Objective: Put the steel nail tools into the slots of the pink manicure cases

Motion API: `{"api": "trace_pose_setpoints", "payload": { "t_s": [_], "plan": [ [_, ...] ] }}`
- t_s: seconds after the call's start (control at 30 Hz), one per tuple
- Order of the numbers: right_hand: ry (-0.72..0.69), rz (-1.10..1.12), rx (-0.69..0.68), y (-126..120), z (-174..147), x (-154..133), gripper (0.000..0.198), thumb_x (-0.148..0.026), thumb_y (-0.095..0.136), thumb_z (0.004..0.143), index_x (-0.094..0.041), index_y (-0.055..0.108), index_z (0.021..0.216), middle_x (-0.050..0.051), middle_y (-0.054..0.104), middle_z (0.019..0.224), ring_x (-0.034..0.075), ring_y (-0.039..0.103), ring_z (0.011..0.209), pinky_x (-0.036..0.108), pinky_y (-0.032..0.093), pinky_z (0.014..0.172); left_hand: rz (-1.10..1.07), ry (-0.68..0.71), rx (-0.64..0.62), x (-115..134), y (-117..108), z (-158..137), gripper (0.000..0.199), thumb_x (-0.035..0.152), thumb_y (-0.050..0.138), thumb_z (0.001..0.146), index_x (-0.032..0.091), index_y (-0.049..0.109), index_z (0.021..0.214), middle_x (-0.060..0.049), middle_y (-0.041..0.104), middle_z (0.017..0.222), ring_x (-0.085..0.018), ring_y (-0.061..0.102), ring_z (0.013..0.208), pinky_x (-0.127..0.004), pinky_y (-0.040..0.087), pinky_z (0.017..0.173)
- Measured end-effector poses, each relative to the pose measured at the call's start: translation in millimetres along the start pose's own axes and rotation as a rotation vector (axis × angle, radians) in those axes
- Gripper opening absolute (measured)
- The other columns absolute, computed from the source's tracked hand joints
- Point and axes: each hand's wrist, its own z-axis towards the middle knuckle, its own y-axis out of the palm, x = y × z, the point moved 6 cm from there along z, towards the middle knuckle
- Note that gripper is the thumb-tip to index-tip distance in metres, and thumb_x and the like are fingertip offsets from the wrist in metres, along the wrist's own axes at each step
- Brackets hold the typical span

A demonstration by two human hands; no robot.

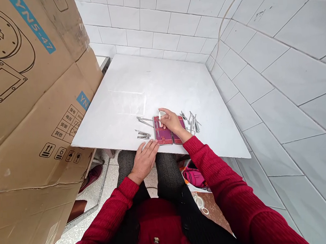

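An open manicure case (165, 141) with a purple lining and red patterned edges lies near the front edge of the white board. Over its left half, my right hand (171, 122) pinches a slim, pale metal tool (160, 116), held roughly upright; its exact kind is too small to tell. Several thin tools (157, 127) sit in the left side of the case. My left hand (143, 160) lies with fingers stretched out over the board's front edge, fingertips at the case's lower left corner. Part of the case is hidden behind my right hand.
Left of the case lie a long-handled metal tool (144, 121) and several small metal pieces (143, 134). More metal tools (193, 122) lie on its right. A large cardboard box (61, 87) stands at the left. Tiled walls (263, 78) border the white board (177, 81) behind and right.
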Motion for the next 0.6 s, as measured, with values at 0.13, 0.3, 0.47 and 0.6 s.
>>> {"api": "trace_pose_setpoints", "payload": {
  "t_s": [0.13,0.3,0.47,0.6],
  "plan": [
    [-0.007,0.021,0.010,2.4,0.2,1.5,0.061,-0.018,0.061,0.080,-0.016,0.056,0.140,-0.007,0.064,0.067,0.011,0.058,0.050,0.021,0.049,0.048,0.000,0.002,-0.008,0.0,0.0,0.4,0.057,0.012,0.045,0.101,0.017,0.042,0.157,-0.013,0.053,0.156,-0.024,0.046,0.148,-0.047,0.033,0.124],
    [-0.023,0.013,0.018,4.8,2.5,0.5,0.058,-0.018,0.062,0.079,-0.015,0.060,0.137,-0.005,0.065,0.075,0.011,0.059,0.053,0.022,0.051,0.049,-0.002,0.000,-0.008,0.1,-0.3,0.6,0.057,0.011,0.045,0.101,0.017,0.043,0.157,-0.012,0.053,0.156,-0.024,0.046,0.149,-0.047,0.032,0.124],
    [-0.034,-0.049,0.037,3.3,6.2,7.9,0.034,-0.018,0.062,0.082,-0.015,0.071,0.114,-0.001,0.068,0.080,0.009,0.059,0.053,0.020,0.049,0.048,0.001,0.005,-0.005,0.1,-0.4,1.1,0.053,0.011,0.046,0.102,0.016,0.046,0.155,-0.012,0.053,0.156,-0.024,0.046,0.149,-0.046,0.032,0.124],
    [-0.090,-0.195,0.065,2.2,6.1,9.1,0.028,-0.020,0.056,0.091,-0.014,0.076,0.110,0.001,0.070,0.075,0.012,0.063,0.058,0.025,0.054,0.060,-0.001,0.009,-0.002,0.1,-0.4,1.5,0.054,0.011,0.046,0.102,0.015,0.045,0.155,-0.012,0.053,0.156,-0.024,0.046,0.149,-0.047,0.032,0.123]
  ]
}}
